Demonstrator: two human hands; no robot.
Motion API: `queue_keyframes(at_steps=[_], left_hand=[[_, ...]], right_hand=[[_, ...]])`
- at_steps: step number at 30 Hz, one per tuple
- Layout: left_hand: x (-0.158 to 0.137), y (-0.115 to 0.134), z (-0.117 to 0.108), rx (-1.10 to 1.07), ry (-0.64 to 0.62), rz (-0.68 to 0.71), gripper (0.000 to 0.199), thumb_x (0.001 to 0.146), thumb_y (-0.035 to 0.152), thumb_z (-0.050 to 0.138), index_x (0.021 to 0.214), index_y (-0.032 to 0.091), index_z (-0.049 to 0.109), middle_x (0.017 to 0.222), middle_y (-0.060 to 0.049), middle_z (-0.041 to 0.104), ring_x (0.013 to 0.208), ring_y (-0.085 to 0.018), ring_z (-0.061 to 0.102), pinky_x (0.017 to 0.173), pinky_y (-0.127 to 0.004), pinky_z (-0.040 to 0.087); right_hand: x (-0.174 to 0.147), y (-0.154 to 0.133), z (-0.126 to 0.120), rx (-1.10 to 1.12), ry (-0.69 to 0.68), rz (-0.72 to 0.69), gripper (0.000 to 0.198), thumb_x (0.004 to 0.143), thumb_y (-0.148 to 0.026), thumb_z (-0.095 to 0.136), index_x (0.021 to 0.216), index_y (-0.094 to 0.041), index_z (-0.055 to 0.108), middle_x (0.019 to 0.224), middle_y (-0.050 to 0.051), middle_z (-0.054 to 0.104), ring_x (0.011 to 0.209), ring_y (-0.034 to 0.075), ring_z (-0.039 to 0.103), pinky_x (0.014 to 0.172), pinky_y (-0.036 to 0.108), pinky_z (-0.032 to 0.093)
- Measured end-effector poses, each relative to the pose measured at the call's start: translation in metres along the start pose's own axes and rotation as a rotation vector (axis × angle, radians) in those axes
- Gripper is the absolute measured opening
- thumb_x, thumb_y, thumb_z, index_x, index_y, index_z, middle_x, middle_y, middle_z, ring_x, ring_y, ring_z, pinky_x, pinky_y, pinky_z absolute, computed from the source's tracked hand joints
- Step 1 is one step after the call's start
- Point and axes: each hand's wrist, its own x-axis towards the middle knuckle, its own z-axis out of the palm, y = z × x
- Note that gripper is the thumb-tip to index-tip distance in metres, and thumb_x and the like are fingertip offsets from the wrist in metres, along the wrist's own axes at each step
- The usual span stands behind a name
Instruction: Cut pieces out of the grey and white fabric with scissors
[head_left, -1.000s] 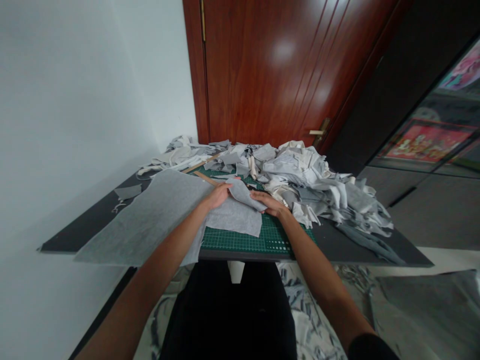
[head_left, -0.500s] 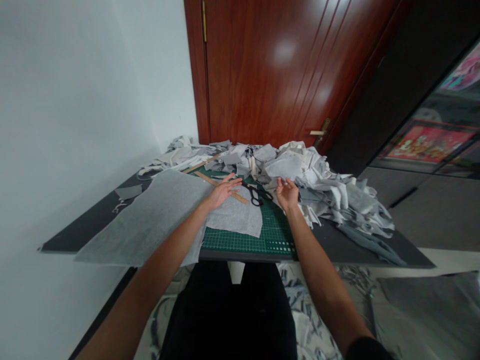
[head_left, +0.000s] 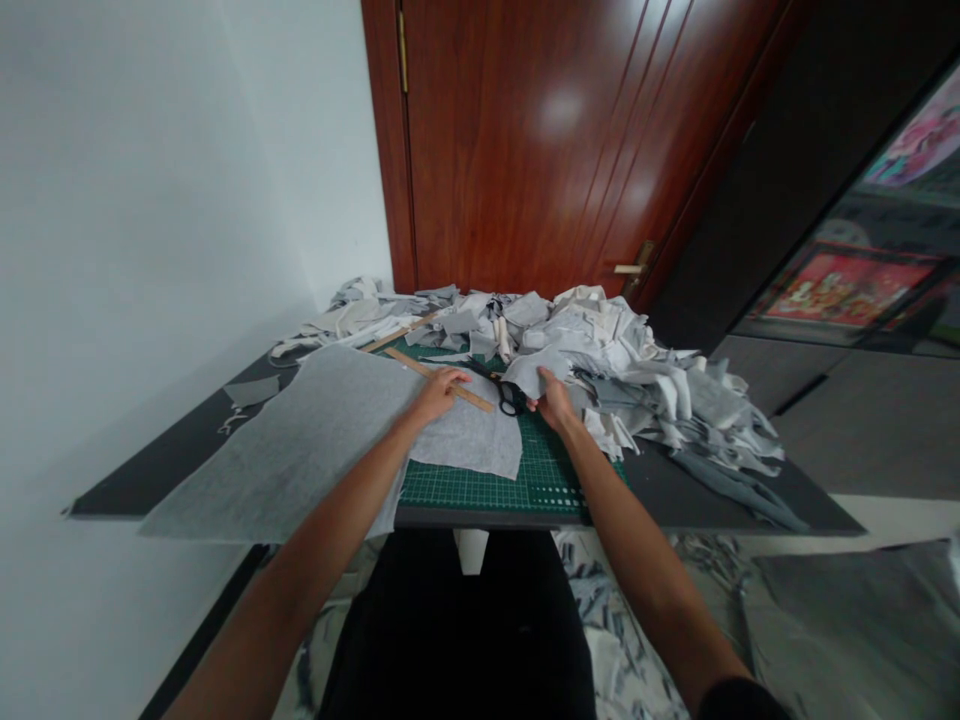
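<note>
My left hand (head_left: 439, 396) is closed on a wooden ruler (head_left: 474, 399), its fingers curled over the strip. Under the ruler lies a grey cloth piece (head_left: 480, 445), partly on a green cutting mat (head_left: 469, 487). A larger grey cloth sheet (head_left: 300, 440) spreads to the left beneath my left forearm. Between finger and thumb, my right hand (head_left: 553, 402) grips a light grey fabric scrap (head_left: 527, 372), raised over the mat. Black-handled scissors (head_left: 511, 400) lie between my hands, partly hidden by that scrap.
Heaped fabric scraps (head_left: 592, 330) line the table's back and right side. Another wooden strip (head_left: 397, 332) lies behind the ruler. A dark table edge (head_left: 495, 518) runs in front of me. Beyond stands a brown door (head_left: 517, 150); more scraps (head_left: 622, 640) litter the floor.
My right hand, open before, has taken hold of a light grey scrap and drawn it left, nearer the scissors. My left hand has closed onto the ruler from a spread pose.
</note>
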Motion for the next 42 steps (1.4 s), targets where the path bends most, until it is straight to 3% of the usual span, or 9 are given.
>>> queue_keyframes(at_steps=[6,10,13,16,18,22,27,34,42], left_hand=[[-0.003,-0.002,-0.002,0.248,-0.055,0.001,0.054,0.063,-0.004,0.048,0.104,0.02,0.075,0.111,-0.007,0.07,0.115,-0.027,0.061,0.109,-0.046,0.045],[-0.006,0.0,0.001,0.368,-0.07,-0.038,0.049,0.069,-0.001,0.053,0.106,0.022,0.076,0.113,-0.008,0.068,0.118,-0.029,0.058,0.111,-0.049,0.041],[-0.008,0.003,0.002,0.428,-0.061,-0.072,0.043,0.076,0.004,0.055,0.11,0.023,0.074,0.117,-0.009,0.067,0.122,-0.031,0.055,0.111,-0.05,0.039],[-0.008,0.003,0.001,0.462,-0.06,-0.09,0.038,0.082,0.007,0.054,0.111,0.024,0.074,0.117,-0.009,0.067,0.122,-0.03,0.055,0.109,-0.05,0.039],[-0.008,0.003,0.001,0.475,-0.062,-0.096,0.036,0.083,0.009,0.054,0.11,0.024,0.073,0.119,-0.009,0.066,0.121,-0.03,0.054,0.109,-0.049,0.038],[-0.008,0.0,0.002,0.488,-0.06,-0.098,0.036,0.084,0.01,0.054,0.111,0.025,0.072,0.119,-0.008,0.066,0.12,-0.029,0.054,0.11,-0.048,0.038],[-0.007,0.001,0.0,0.496,-0.047,-0.093,0.031,0.084,0.011,0.056,0.109,0.024,0.072,0.115,-0.009,0.066,0.118,-0.032,0.053,0.104,-0.049,0.039],[-0.008,0.001,-0.005,0.531,-0.008,-0.101,0.019,0.086,0.021,0.062,0.101,0.025,0.072,0.106,-0.01,0.064,0.112,-0.034,0.049,0.096,-0.05,0.038],[-0.005,-0.007,-0.002,0.533,0.001,-0.125,0.018,0.086,0.021,0.061,0.101,0.024,0.071,0.103,-0.01,0.06,0.111,-0.034,0.048,0.1,-0.049,0.038]], right_hand=[[-0.01,-0.001,0.007,-0.17,-0.282,0.1,0.043,0.081,-0.06,0.07,0.078,-0.023,0.048,0.051,-0.007,0.047,0.041,0.011,0.042,0.039,0.023,0.037],[-0.014,0.002,0.011,-0.29,-0.435,0.12,0.049,0.084,-0.068,0.062,0.08,-0.02,0.055,0.056,-0.004,0.05,0.041,0.011,0.039,0.036,0.023,0.03],[-0.016,0.006,0.016,-0.364,-0.488,0.064,0.055,0.087,-0.071,0.052,0.091,-0.018,0.063,0.071,0.004,0.062,0.049,0.013,0.048,0.037,0.024,0.033],[-0.016,0.01,0.021,-0.423,-0.455,-0.088,0.049,0.091,-0.065,0.047,0.111,-0.023,0.062,0.121,0.011,0.068,0.088,0.02,0.066,0.06,0.028,0.052],[-0.014,0.012,0.02,-0.495,-0.413,-0.188,0.047,0.09,-0.059,0.051,0.122,-0.026,0.059,0.144,0.01,0.058,0.115,0.023,0.061,0.084,0.035,0.055],[-0.011,0.019,0.014,-0.736,-0.338,-0.307,0.048,0.078,-0.043,0.072,0.121,-0.023,0.064,0.137,0.013,0.064,0.127,0.028,0.054,0.11,0.047,0.042],[-0.007,0.014,0.008,-1.008,-0.257,-0.382,0.02,0.083,-0.028,0.066,0.1,-0.019,0.071,0.111,0.011,0.072,0.11,0.026,0.061,0.108,0.046,0.042],[-0.02,-0.021,-0.025,-1.293,-0.146,-0.354,0.012,0.087,-0.018,0.06,0.09,-0.021,0.072,0.094,0.005,0.073,0.09,0.02,0.065,0.094,0.033,0.049],[-0.077,-0.034,-0.069,-1.607,0.0,-0.204,0.016,0.088,-0.018,0.063,0.099,-0.014,0.073,0.109,0.019,0.069,0.101,0.028,0.065,0.095,0.037,0.046]])
